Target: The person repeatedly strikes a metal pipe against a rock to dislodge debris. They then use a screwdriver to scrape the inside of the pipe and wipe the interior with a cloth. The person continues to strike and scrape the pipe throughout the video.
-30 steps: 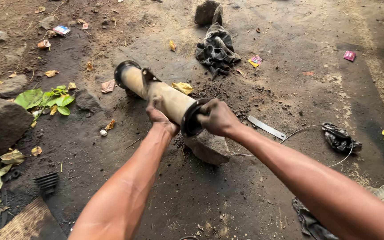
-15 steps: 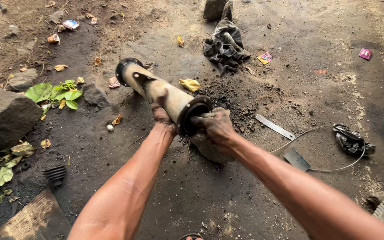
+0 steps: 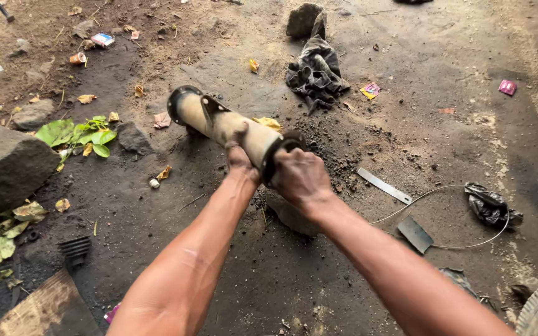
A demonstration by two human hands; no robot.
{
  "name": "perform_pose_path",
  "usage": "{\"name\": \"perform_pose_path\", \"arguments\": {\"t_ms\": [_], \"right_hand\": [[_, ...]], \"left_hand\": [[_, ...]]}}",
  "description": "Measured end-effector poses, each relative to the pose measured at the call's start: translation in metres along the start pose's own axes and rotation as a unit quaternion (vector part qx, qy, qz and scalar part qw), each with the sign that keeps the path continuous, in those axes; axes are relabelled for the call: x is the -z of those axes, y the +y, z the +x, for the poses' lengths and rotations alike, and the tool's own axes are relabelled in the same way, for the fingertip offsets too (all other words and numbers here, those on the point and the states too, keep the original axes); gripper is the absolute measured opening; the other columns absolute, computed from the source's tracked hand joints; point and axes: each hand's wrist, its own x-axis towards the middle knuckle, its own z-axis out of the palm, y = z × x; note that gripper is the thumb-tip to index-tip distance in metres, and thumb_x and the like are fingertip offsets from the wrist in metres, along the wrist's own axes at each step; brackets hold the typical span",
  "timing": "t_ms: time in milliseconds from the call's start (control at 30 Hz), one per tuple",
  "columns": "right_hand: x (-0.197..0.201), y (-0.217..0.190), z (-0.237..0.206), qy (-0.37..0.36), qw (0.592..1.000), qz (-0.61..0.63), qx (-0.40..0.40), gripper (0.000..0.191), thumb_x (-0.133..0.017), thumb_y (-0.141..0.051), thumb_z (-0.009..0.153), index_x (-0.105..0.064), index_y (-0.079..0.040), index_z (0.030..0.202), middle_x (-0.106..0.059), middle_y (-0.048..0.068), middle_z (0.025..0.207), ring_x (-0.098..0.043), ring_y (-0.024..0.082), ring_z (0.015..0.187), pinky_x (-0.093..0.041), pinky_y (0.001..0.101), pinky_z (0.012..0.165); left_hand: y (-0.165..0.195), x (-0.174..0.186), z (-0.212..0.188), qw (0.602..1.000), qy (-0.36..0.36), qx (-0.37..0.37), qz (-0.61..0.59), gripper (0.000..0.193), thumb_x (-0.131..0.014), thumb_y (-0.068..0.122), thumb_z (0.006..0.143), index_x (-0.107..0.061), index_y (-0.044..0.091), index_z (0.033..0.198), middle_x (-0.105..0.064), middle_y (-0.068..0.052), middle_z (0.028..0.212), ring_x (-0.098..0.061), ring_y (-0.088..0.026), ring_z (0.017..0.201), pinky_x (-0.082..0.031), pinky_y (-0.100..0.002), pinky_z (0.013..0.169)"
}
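A cream-coloured metal tube [image 3: 219, 121] with a dark flange at each end lies tilted over the dirty ground, its far end toward the upper left. My left hand [image 3: 241, 158] grips the tube's body just behind the near flange. My right hand [image 3: 300, 177] is wrapped over the near flange [image 3: 278, 149] and hides most of it. A flat stone [image 3: 291, 214] lies on the ground directly under my hands.
A big rock [image 3: 4, 165] sits at the left with green leaves [image 3: 73, 134] beside it. A dark rag pile [image 3: 316, 71], a metal strip [image 3: 384, 185], a wire loop [image 3: 468, 242], a black ribbed rubber piece [image 3: 75, 249] and litter lie scattered around. A wooden board [image 3: 38, 308] is at bottom left.
Both hands keep their hold on the tube's near end. The right hand has shifted further over the flange, and the view has drifted slightly.
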Motion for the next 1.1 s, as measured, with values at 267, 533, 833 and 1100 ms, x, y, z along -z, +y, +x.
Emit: {"name": "perform_pose_path", "arguments": {"t_ms": [267,533,833,1100], "right_hand": [[-0.011,0.022,0.006,-0.131,0.879,0.38,-0.257,0.018,-0.064,-0.008,0.09,-0.074,0.005,0.097,-0.077,0.02,0.077,-0.054,0.02,0.048,-0.041,0.0319,0.038],[-0.009,-0.002,-0.005,0.044,0.963,0.241,-0.109,0.023,-0.054,-0.006,0.096,-0.069,0.009,0.088,-0.073,0.021,0.077,-0.068,0.023,0.045,-0.055,0.0333,0.035],[0.017,0.003,0.012,-0.085,0.921,0.348,-0.154,0.034,-0.061,-0.001,0.085,-0.056,0.014,0.115,-0.068,0.027,0.09,-0.074,0.018,0.057,-0.067,0.0272,0.044],[0.018,-0.019,-0.019,0.076,0.982,-0.142,0.094,0.029,-0.062,-0.017,0.093,-0.069,0.01,0.1,-0.068,0.024,0.066,-0.067,0.02,0.044,-0.053,0.0301,0.032]], "left_hand": [[-0.006,0.014,-0.005,0.998,-0.055,0.016,0.036,0.075,-0.075,0.039,0.067,-0.057,-0.003,0.128,-0.07,-0.019,0.108,-0.069,-0.039,0.094,-0.059,-0.05,0.091],[0.004,0.011,-0.005,0.996,-0.079,0.029,-0.016,0.077,-0.074,0.036,0.066,-0.055,-0.004,0.129,-0.071,-0.022,0.107,-0.071,-0.04,0.094,-0.062,-0.048,0.09],[0.014,0.016,-0.01,0.995,-0.072,0.062,-0.017,0.078,-0.074,0.035,0.066,-0.053,-0.005,0.129,-0.068,-0.022,0.107,-0.07,-0.041,0.094,-0.06,-0.051,0.091],[0.006,0.004,-0.01,0.995,-0.093,0.014,-0.023,0.073,-0.075,0.034,0.069,-0.055,-0.004,0.128,-0.069,-0.021,0.111,-0.07,-0.039,0.098,-0.059,-0.048,0.097]]}}
